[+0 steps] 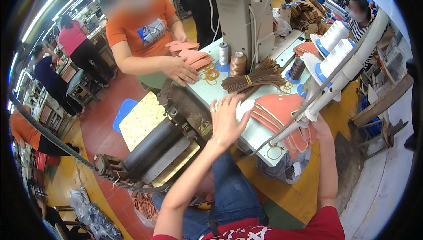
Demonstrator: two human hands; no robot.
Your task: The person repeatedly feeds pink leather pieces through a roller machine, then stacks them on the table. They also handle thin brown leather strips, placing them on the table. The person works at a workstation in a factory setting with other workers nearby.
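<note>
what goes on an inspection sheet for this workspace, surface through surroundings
Surface: pale green tabletop, partly covered
Job's things: fanned coral pieces beside the right hand
Clutter: brown strip bundle, thread spools; plastic bag below table edge
Hands: left hand raised, open; right hand's grip partly hidden
Cables: corrugated hose curving past the black roller
Surroundings: co-worker in orange at another coral stack; person in pink farther back
</note>
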